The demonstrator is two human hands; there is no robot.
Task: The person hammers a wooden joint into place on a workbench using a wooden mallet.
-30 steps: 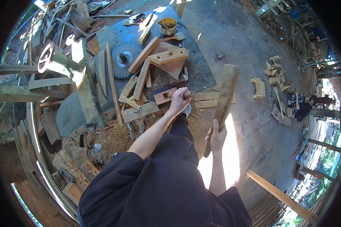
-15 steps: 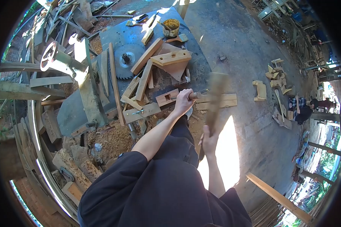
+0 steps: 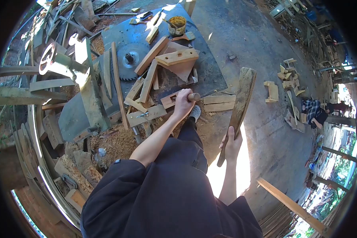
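Note:
My left hand (image 3: 182, 104) is wrapped around the wooden handle of a chisel (image 3: 194, 96), whose butt end points right. Most of the chisel's blade is hidden by the hand. Just left of that hand lies a wooden block (image 3: 167, 102) with a dark mortise cut in it. In my right hand (image 3: 232, 143) is a flat wooden mallet (image 3: 244, 91), gripped by its narrow lower end and raised upright, apart from the chisel. Two pale boards (image 3: 219, 103) lie side by side between the chisel and the mallet.
A metal saw table (image 3: 210, 75) carries a circular blade (image 3: 130, 59), several timber pieces, a holed wooden part (image 3: 177, 57), a paint pot (image 3: 176, 25) and brushes. Sawdust (image 3: 119, 141) covers the ground at left. Another person (image 3: 314, 113) is at far right, near cut wooden parts (image 3: 290, 79).
The mallet, blurred before, now shows sharply and stands further right, away from the chisel. My right hand has moved right and slightly up; my left hand has shifted slightly left with the chisel.

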